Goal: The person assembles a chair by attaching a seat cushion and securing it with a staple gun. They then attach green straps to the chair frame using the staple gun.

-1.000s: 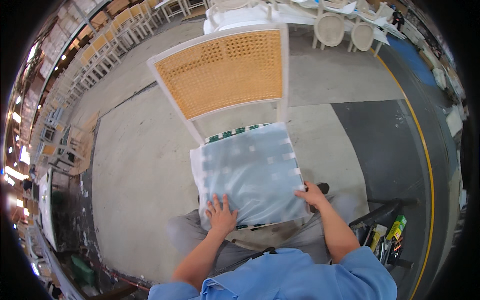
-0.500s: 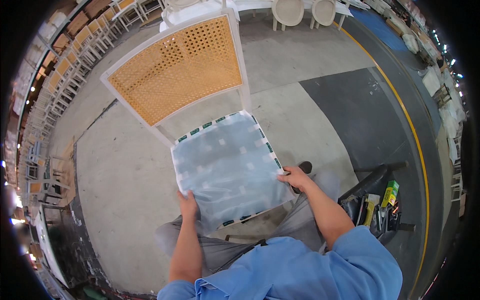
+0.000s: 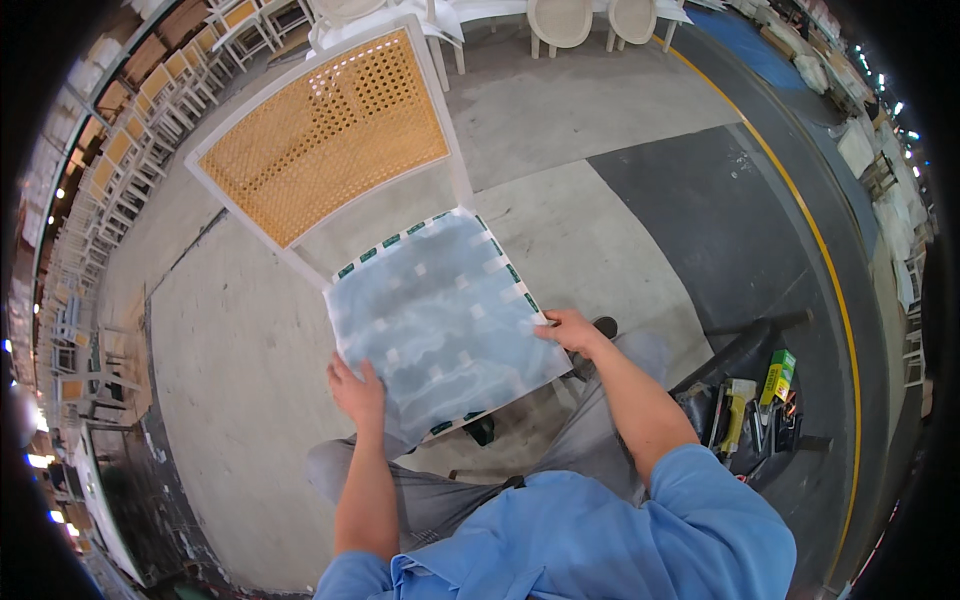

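Observation:
In front of me stands a chair with a pale frame and a woven cane back (image 3: pixel 335 135). Its seat is covered by a translucent plastic sheet (image 3: pixel 430 330), with green-and-white strips along the edges. My right hand (image 3: pixel 574 331) pinches the seat's right edge, thumb on top and the other fingers partly hidden below. At the near left corner, my left hand (image 3: pixel 357 392) rests against the edge with its fingers apart. The chair's legs are mostly hidden under the seat and between my knees.
A black stool (image 3: pixel 755 350) at my right carries tools, a yellow-handled one (image 3: pixel 738 420) among them, and a green-and-yellow box (image 3: pixel 778 377). Rows of chairs (image 3: pixel 135 140) line the far left. Round-backed chairs (image 3: pixel 560 22) stand at the back, and a yellow line (image 3: pixel 800 210) curves along the right.
The chair has shifted left, its back swinging most. My left hand has slid slightly up and left along the edge, its fingers now spread. The right hand keeps its grip.

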### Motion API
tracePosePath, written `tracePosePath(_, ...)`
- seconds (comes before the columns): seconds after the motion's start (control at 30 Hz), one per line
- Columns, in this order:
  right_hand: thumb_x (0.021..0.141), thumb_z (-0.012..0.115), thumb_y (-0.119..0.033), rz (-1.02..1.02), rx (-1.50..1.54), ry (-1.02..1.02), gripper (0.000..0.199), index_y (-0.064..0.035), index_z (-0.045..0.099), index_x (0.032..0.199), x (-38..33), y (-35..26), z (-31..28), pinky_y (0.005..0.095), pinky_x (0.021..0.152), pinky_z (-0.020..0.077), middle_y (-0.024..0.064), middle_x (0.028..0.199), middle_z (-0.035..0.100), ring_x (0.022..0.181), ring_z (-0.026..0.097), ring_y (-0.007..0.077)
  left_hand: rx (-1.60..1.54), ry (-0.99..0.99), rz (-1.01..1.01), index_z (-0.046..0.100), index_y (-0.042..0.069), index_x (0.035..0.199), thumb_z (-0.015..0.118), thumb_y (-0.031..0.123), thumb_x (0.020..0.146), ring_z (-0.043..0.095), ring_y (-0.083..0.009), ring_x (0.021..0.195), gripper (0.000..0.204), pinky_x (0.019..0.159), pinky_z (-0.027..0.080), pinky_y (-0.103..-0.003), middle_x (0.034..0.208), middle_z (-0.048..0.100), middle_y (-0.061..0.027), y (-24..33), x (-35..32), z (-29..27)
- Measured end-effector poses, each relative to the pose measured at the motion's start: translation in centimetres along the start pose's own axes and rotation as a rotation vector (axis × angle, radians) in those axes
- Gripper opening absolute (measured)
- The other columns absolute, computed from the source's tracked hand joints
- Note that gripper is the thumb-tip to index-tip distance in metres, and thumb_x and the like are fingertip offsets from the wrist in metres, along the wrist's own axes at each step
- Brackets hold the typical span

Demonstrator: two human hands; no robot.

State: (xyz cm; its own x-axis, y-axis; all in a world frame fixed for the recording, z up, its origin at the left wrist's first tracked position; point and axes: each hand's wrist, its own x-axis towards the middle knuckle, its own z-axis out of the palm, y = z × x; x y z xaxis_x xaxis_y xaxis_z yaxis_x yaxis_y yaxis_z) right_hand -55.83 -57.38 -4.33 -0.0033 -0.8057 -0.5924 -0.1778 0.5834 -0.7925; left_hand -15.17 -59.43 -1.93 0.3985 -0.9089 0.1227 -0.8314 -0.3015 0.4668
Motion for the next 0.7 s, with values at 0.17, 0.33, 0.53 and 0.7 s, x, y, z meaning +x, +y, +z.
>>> tracePosePath(0.17, 0.088, 0.077, -0.021, 0.044, 0.145, -0.048, 0.052, -0.0042, 0.061, 0.135, -0.9, -0.3, 0.8, 0.0342, 0.075, 0.0536, 0.0143, 0.108, 0.072, 0.091, 0.068, 0.0210, 0.010, -0.285, 0.619, 0.050, 0.015, 0.145, 0.067, 0.029, 0.089, 0.033, -0.0424, 0.144, 0.060, 0.115, 0.026, -0.062, 0.154, 0.039, -0.0166, 4.3, -7.6, -0.6)
tracePosePath(0.33, 0.085, 0.080, -0.017, 0.072, 0.075, -0.036, 0.055, -0.0002, 0.060, 0.134, -2.3, 0.1, 0.9, 0.0337, 0.078, 0.0541, 0.0168, 0.112, 0.071, 0.093, 0.069, 0.0217, 0.034, -0.533, 0.742, 0.049, 0.021, 0.146, 0.068, 0.029, 0.089, 0.030, -0.0481, 0.143, 0.061, 0.115, 0.023, -0.065, 0.156, 0.038, -0.0151, 5.6, -15.8, -1.6)
tracePosePath(0.53, 0.078, 0.082, -0.014, -0.021, -0.025, -0.024, 0.058, -0.0038, 0.063, 0.132, -2.0, 0.8, 0.2, 0.0350, 0.087, 0.0536, 0.0159, 0.111, 0.072, 0.097, 0.069, 0.0233, 0.080, -0.537, 0.829, 0.049, 0.020, 0.146, 0.071, 0.031, 0.087, 0.031, -0.0494, 0.142, 0.063, 0.116, 0.022, -0.065, 0.155, 0.039, -0.0165, 5.7, -14.2, -2.5)
tracePosePath(0.7, 0.074, 0.079, -0.037, -0.125, -0.499, 0.025, 0.066, -0.0100, 0.064, 0.132, -0.6, 1.2, 0.9, 0.0417, 0.101, 0.0485, 0.0181, 0.130, 0.064, 0.119, 0.061, 0.0342, 0.112, -0.571, 0.709, 0.051, 0.013, 0.144, 0.070, 0.029, 0.087, 0.032, -0.0504, 0.141, 0.062, 0.116, 0.021, -0.064, 0.154, 0.038, -0.0212, 4.3, -14.0, -1.5)
